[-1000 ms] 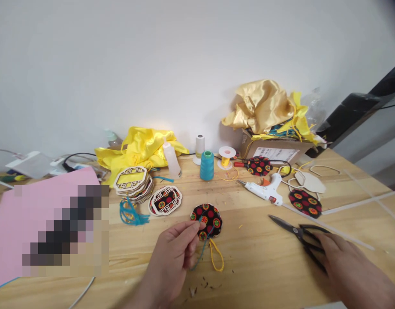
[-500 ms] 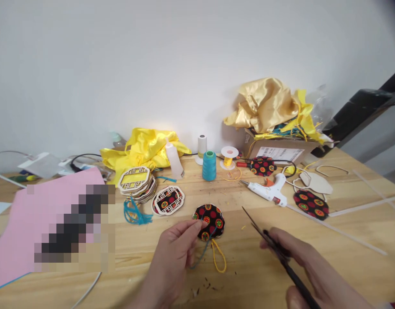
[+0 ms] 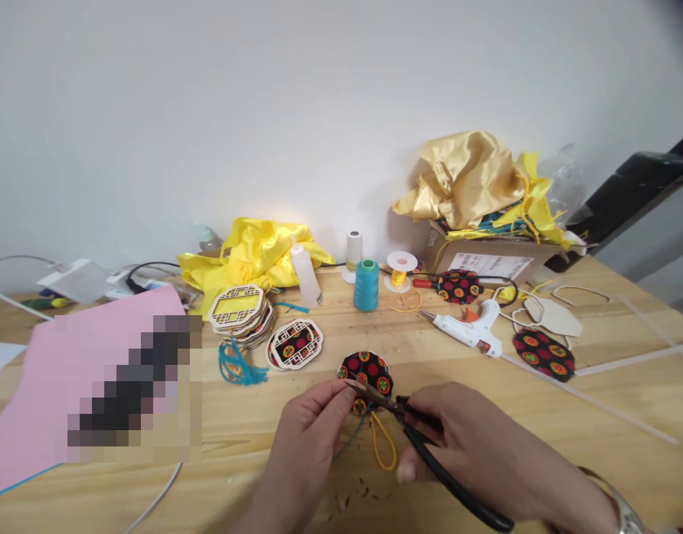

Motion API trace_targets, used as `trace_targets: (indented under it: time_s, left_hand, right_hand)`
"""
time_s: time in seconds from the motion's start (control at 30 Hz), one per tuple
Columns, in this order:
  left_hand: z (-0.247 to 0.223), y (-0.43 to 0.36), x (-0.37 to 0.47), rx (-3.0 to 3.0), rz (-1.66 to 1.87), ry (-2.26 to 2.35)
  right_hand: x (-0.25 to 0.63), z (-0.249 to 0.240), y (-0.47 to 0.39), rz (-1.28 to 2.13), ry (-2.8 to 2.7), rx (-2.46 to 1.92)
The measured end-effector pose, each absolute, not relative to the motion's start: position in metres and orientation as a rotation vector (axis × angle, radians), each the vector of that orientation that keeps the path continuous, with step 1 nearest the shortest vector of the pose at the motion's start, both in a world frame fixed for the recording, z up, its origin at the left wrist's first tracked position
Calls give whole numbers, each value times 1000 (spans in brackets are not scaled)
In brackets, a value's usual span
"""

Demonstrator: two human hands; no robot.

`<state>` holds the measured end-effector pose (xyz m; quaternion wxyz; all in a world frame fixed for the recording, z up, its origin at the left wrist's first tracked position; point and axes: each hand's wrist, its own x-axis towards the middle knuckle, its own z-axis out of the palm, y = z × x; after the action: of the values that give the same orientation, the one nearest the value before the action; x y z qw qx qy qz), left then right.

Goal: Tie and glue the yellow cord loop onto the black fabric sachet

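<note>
Between the thumb and fingers of my left hand (image 3: 313,423) is the edge of a round fabric piece (image 3: 368,367), black with red, yellow and green flower circles. A yellow cord loop (image 3: 383,443) hangs from its lower edge, and a blue thread (image 3: 351,436) trails beneath it. My right hand (image 3: 463,434) grips black-handled scissors (image 3: 430,449). Their blades lie over the fabric piece, with the tips close to my left thumb. Whether the blades have thread between them I cannot tell.
Behind my hands stand a teal thread cone (image 3: 366,285), a yellow cord spool (image 3: 400,271) and a plastic bottle (image 3: 306,274). A white glue gun (image 3: 468,330) lies to the right. Lattice frames (image 3: 238,310) are stacked on the left, near a teal tassel (image 3: 239,363).
My right hand has brought the scissors leftward from beside the fabric piece to over it. My left hand keeps its pinch on the fabric piece. The view has shifted slightly.
</note>
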<state>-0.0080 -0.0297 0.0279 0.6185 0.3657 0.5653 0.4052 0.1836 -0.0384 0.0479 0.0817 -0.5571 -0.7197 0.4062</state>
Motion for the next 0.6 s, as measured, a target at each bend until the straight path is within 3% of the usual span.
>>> trace_targets:
  time_s: [0.6]
  left_hand:
    - [27,-31,-8,936,875,1267]
  right_hand:
    - [173,49,-37,990,-2232,-1720]
